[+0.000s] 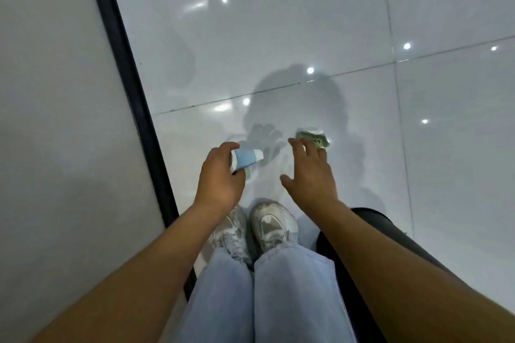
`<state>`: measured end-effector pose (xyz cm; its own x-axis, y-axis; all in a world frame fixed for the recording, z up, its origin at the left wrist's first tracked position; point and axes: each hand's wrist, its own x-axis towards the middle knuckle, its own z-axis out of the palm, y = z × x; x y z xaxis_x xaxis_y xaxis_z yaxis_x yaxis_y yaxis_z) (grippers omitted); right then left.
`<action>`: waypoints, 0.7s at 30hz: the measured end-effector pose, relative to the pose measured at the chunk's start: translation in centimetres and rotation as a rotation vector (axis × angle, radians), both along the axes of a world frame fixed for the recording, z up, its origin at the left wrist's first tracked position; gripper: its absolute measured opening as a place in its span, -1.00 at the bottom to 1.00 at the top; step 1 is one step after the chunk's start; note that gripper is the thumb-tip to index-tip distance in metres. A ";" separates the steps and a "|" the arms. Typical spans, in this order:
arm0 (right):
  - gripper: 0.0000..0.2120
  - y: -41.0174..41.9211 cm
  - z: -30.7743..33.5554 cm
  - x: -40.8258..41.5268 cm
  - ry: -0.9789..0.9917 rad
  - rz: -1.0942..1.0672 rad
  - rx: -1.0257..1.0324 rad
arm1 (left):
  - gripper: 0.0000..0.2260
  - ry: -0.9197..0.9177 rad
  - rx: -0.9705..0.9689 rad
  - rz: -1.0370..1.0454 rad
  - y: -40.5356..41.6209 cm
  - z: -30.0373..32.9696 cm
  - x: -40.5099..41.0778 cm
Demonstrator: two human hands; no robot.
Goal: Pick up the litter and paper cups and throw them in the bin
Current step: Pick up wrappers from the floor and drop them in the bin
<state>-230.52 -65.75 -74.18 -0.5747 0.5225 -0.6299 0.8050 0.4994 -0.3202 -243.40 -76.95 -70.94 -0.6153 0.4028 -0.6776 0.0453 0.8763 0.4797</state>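
Head view: the left hand (220,172) grips a blue-and-white paper cup (246,160), fingers curled round its body, the cup lying sideways and pointing toward 2 o'clock, held clear of the floor (278,36). The right hand (309,172) is spread and holds nothing; its fingertips (292,142) reach toward 12 o'clock, just short of a crumpled green-and-white piece of litter (313,138) lying on the tile, partly covered by the fingers. Step in hand, as judged: collect this litter with the right hand. Bring the fingers over the piece from above, close thumb and fingers round its bulk rather than one loose edge, and lift straight up; the glossy tile is likely to let a light scrap slide if pushed sideways. Keep the grip on the cup light, since a paper wall buckles easily. Edges and room: a dark baseboard strip (133,92) and wall (55,92) run from 11 o'clock to 7 o'clock, near the left hand, so room to swing on that side is limited. Open tile lies from 12 to 3 o'clock. A dark rounded object (390,231) at 4 o'clock, under the right forearm, may be the bin; this cannot be confirmed. The shoes (270,228) stand at 6 o'clock, close below both hands.
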 end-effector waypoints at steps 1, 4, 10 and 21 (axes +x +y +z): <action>-0.30 1.2 -1.1 0.1 -0.031 -0.014 0.015 | -0.62 0.003 0.002 -0.014 0.2 -0.8 0.0; -0.28 4.2 -4.9 -0.1 -0.116 -0.055 0.055 | -0.62 0.004 0.010 -0.051 0.6 -3.5 0.1; -0.27 4.3 -11.6 -0.2 -0.175 -0.001 0.066 | -0.61 -0.008 0.019 -0.055 0.2 -9.1 0.7; -0.38 1.1 -8.8 2.2 -0.031 -0.095 0.125 | -0.59 -0.029 -0.008 -0.136 -1.4 -8.3 1.6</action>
